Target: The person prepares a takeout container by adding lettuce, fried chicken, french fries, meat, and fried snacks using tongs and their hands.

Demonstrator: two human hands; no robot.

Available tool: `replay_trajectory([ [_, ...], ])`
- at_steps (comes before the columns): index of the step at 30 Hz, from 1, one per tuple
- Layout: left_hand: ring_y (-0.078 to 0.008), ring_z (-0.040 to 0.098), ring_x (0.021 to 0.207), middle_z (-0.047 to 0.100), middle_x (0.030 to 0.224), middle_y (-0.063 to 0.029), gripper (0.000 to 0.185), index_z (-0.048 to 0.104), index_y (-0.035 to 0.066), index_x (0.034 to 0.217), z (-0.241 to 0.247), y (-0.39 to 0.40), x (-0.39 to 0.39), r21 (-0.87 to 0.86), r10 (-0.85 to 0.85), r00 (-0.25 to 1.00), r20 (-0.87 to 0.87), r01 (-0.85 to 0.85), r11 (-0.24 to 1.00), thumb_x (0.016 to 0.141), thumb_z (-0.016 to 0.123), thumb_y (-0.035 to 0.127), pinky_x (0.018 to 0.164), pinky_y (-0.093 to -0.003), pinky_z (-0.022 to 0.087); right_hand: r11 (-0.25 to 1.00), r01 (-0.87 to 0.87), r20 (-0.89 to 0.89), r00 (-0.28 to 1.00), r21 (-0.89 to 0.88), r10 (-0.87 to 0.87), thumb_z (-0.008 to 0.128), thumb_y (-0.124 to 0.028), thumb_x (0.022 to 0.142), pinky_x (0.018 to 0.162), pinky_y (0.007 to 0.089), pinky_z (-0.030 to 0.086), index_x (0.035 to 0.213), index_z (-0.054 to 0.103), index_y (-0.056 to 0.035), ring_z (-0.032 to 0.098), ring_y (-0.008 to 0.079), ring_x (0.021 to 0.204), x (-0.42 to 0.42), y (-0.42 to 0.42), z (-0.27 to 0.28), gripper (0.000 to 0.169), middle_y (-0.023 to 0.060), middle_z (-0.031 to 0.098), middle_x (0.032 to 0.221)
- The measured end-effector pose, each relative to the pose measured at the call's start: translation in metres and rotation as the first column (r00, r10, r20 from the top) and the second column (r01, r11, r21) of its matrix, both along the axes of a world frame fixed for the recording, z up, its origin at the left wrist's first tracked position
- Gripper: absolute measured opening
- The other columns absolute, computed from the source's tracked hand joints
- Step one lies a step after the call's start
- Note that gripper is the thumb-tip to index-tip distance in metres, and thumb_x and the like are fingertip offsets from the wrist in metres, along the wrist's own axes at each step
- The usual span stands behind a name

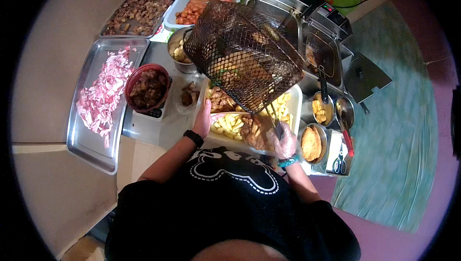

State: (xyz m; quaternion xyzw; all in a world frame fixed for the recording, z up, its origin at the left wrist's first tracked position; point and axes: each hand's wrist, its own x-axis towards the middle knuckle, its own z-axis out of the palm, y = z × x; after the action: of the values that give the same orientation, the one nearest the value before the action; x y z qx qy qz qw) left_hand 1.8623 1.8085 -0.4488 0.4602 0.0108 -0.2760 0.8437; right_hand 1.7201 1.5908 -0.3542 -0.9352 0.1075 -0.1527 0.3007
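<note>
My right hand (284, 142), in a clear plastic glove, grips the handle of a dark wire fry basket (241, 50). The tilted basket hangs over a white tray (298, 99), with browned food showing through its mesh. Fried potato pieces (228, 126) and browned meat pieces (253, 133) lie in the tray. My bare left hand (204, 120), a black watch at its wrist, holds the left side of a pale container (200, 111). Meat pieces (219, 99) sit in this container at the tray's left; the basket hides the rest of it.
Deep fryers (320, 56) stand back right. A metal tray of raw pink strips (104, 99) and a red bowl of meat (148, 88) on a scale are left. Sausages (201, 7) lie behind. Bowls (312, 144), red-handled tongs (345, 135) and scissors (339, 163) are right.
</note>
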Motion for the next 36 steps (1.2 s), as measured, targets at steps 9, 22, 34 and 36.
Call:
replay_trajectory([
  [9, -0.0325, 0.033, 0.122, 0.008, 0.140, -0.0197, 0.069, 0.002, -0.006, 0.134, 0.004, 0.000, -0.002, 0.020, 0.034, 0.995, -0.097, -0.032, 0.999, 0.092, 0.030, 0.042, 0.095, -0.0445, 0.038, 0.999, -0.009, -0.038, 0.999, 0.050, 0.011, 0.058, -0.006, 0.074, 0.053, 0.0350, 0.046, 0.107, 0.050, -0.0083, 0.058, 0.0266, 0.059, -0.002, -0.001, 0.006, 0.034, 0.0127, 0.057, 0.067],
  [22, -0.0269, 0.030, 0.124, 0.022, 0.138, -0.0140, 0.065, 0.012, 0.007, 0.137, 0.045, 0.016, 0.001, 0.281, -0.168, 0.982, 0.091, 0.136, 0.950, 0.090, 0.033, 0.047, 0.090, -0.0379, 0.041, 0.329, 0.020, -0.043, 0.997, 0.944, 0.062, 0.049, -0.019, 0.086, 0.034, 0.0198, 0.026, 0.101, 0.049, -0.0065, 0.032, 0.0070, 0.040, 0.022, 0.003, 0.028, 0.020, -0.0032, 0.035, 0.056],
  [34, -0.0243, 0.059, 0.077, 0.057, 0.085, -0.0192, 0.067, 0.034, 0.000, 0.121, 0.010, 0.193, 0.008, 0.467, 0.561, 0.786, -0.260, -0.406, 0.786, 0.083, 0.043, 0.054, 0.064, -0.0309, 0.050, -0.220, 0.014, 0.022, 0.987, 0.975, 0.161, 0.041, -0.024, 0.091, 0.033, 0.0209, 0.023, 0.128, 0.034, -0.0072, 0.029, 0.0069, 0.037, 0.059, -0.036, 0.032, 0.041, -0.0027, 0.033, 0.055],
  [36, -0.0265, 0.061, 0.076, 0.057, 0.089, -0.0204, 0.070, 0.030, -0.002, 0.121, 0.011, 0.188, 0.015, 0.399, 0.583, 0.771, -0.256, -0.465, 0.790, 0.082, 0.048, 0.053, 0.064, -0.0350, 0.052, -0.295, -0.030, 0.084, 0.981, 0.955, 0.173, 0.044, -0.022, 0.090, 0.033, 0.0211, 0.026, 0.126, 0.035, -0.0068, 0.030, 0.0075, 0.039, 0.068, -0.037, 0.032, 0.040, -0.0015, 0.035, 0.055],
])
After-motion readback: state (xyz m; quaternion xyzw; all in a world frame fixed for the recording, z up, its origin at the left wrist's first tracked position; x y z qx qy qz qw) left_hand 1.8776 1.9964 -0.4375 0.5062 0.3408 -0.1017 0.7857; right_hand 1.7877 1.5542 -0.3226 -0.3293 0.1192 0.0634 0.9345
